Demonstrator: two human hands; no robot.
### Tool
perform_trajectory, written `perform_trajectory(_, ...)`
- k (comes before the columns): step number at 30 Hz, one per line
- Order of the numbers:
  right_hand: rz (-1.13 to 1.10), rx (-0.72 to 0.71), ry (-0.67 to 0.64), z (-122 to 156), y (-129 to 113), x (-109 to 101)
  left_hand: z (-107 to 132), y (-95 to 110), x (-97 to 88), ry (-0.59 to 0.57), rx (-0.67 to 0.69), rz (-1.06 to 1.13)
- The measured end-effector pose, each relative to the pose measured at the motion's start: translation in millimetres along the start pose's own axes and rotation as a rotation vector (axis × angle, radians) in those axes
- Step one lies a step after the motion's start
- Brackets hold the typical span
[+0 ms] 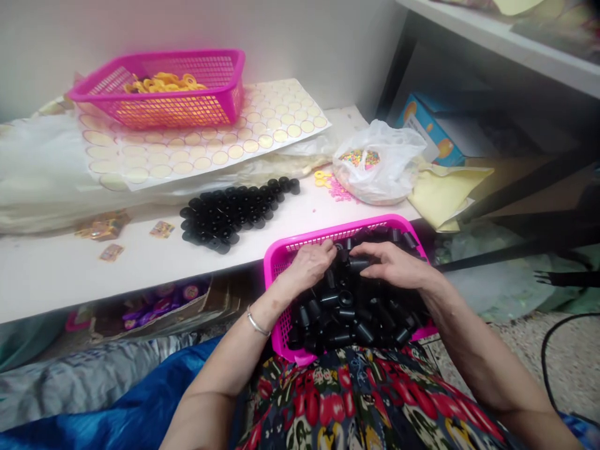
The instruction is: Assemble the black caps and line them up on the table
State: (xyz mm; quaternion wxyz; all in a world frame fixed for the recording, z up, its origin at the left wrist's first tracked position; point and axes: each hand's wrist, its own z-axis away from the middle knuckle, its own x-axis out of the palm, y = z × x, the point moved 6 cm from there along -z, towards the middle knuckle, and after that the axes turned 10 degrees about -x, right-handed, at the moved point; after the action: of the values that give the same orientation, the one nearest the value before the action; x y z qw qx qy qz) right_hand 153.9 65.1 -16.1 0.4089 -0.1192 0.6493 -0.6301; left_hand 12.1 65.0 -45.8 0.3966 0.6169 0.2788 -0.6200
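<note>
Black tube [359, 264] in the basket [269, 269], toward the far rim, long axis running roughly left to right. Nearer the right hand [398, 264], between thumb and fingers spaced apart; cannot tell whether gripped. To the right of the left hand [309, 265], with fingertips close together there, cannot tell on what. Farther out, near the front edge of the desk [70, 281], upright black pieces [234, 215] in rows.

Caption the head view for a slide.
Left hand and right hand among black cylinders in a pink basket at a white table.
</note>
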Motion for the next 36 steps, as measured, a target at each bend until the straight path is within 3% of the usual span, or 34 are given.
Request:
perform_trajectory(3,-0.107,0.02,0.044,3,3,-3,2,-9,-4.2,0.028,-0.065,0.143)
perform_trajectory(7,-0.096,0.026,0.086,3,7,-4,8,-27,-6.7,0.119,-0.233,0.651)
perform_trajectory(11,-0.062,0.005,0.103,0,8,-2,10,-32,2.2,0.033,-0.37,1.135)
perform_trajectory(14,-0.016,0.011,0.112,0,6,-2,10,-29,5.0,-0.03,-0.394,1.278)
perform_trajectory(18,-0.001,-0.026,0.124,0,0,-2,8,-28,3.7,-0.019,-0.408,1.274)
perform_trajectory(24,-0.17,-0.019,0.133,2,6,-3,8,-27,0.7,-0.006,-0.416,1.212)
perform_trajectory(30,-0.045,-0.023,0.171,6,4,-9,12,-38,5.1,0.066,-0.489,1.022)
perform_trajectory(36,0.074,-0.025,0.282,9,3,-17,13,-31,-2.3,0.069,-0.386,0.904)
